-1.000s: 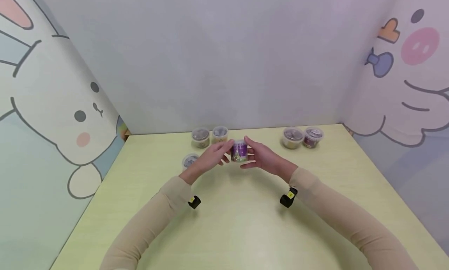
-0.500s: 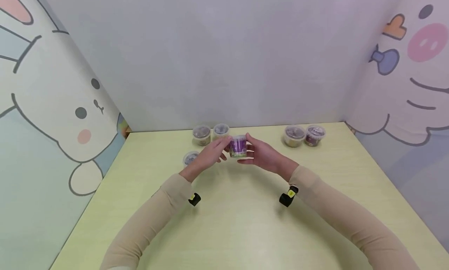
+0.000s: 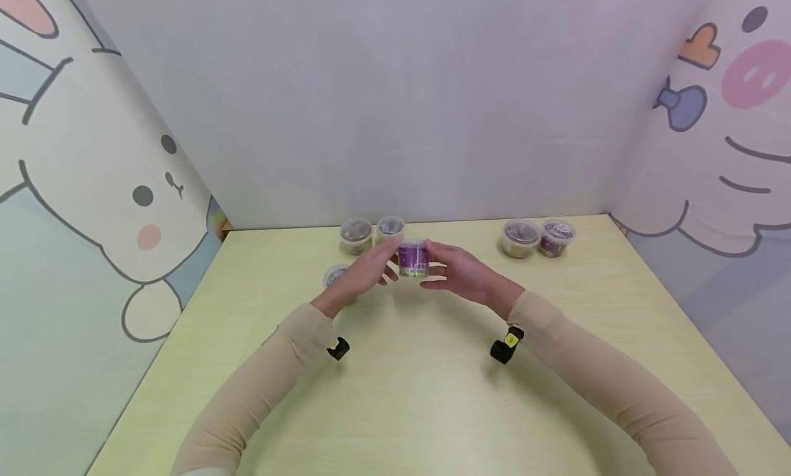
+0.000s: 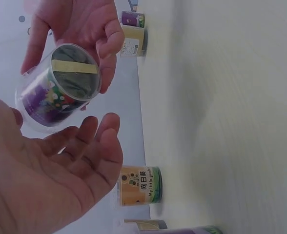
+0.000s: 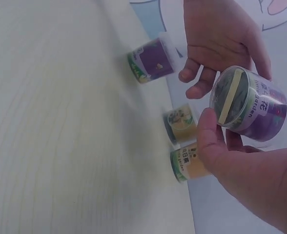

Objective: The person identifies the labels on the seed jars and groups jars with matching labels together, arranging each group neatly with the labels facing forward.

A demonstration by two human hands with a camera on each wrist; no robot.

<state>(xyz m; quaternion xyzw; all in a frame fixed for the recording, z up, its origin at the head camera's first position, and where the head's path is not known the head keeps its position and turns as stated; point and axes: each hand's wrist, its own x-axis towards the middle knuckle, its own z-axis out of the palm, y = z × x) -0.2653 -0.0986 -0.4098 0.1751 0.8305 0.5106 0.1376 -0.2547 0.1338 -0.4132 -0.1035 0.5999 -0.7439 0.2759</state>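
Both hands hold a clear plastic cup [image 3: 413,258] with a purple, green-edged label above the table, one hand on either side. My left hand [image 3: 366,266] has its thumb at the cup's upper left edge, its other fingers lying loosely below. On the opposite side, my right hand [image 3: 460,273] grips with the thumb near the lid and fingertips at the base. In the right wrist view, the cup's clear base [image 5: 230,96] faces the camera, showing dark contents and a pale flat strip across it. "garden" is legible on the label there.
Behind my left hand stand two lidded cups [image 3: 356,236] [image 3: 391,229], and another cup [image 3: 336,275] is partly hidden by that hand. Two more cups [image 3: 520,238] [image 3: 557,237] stand together at the back right. A pale curtain wall [image 3: 408,105] rises behind the table [image 3: 426,393].
The cup has shifted slightly left and turned between the hands, so a different part of its purple label faces the head camera. Both hands have moved slightly left with it.
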